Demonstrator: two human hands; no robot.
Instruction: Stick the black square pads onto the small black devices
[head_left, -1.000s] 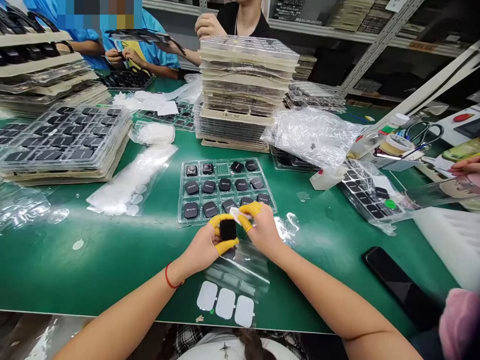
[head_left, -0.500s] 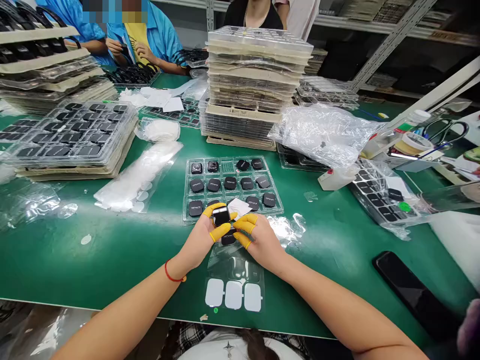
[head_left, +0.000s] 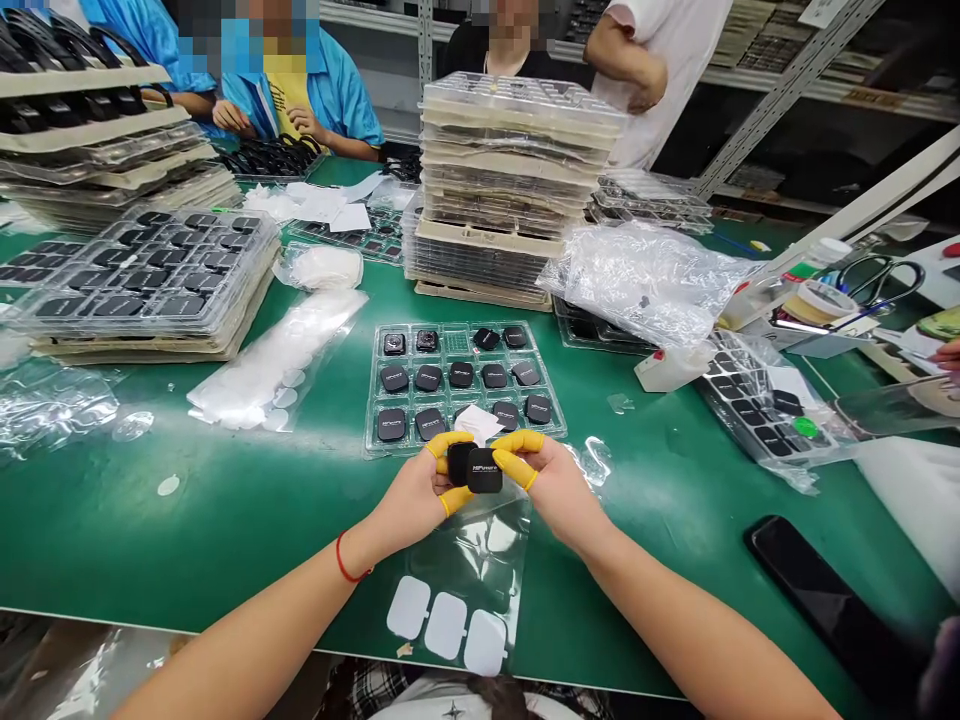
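Black rounded-square lettered piece (head_left: 485, 477) is held above the green bench (head_left: 285, 510), near the front edge of the clear plastic compartment tray (head_left: 456, 342). Right hand (head_left: 562, 492), yellow-tipped: grip closed, fingers pinching the piece at its upper right corner. Left hand (head_left: 407, 500), likewise yellow-tipped: grip closed to the width of a plain black squarish unit (head_left: 459, 462), which the lettered piece partly overlaps in view; contact between the two cannot be confirmed. Noted nearer the wearer: clear film (head_left: 491, 560) and three white rounded labels (head_left: 445, 625).
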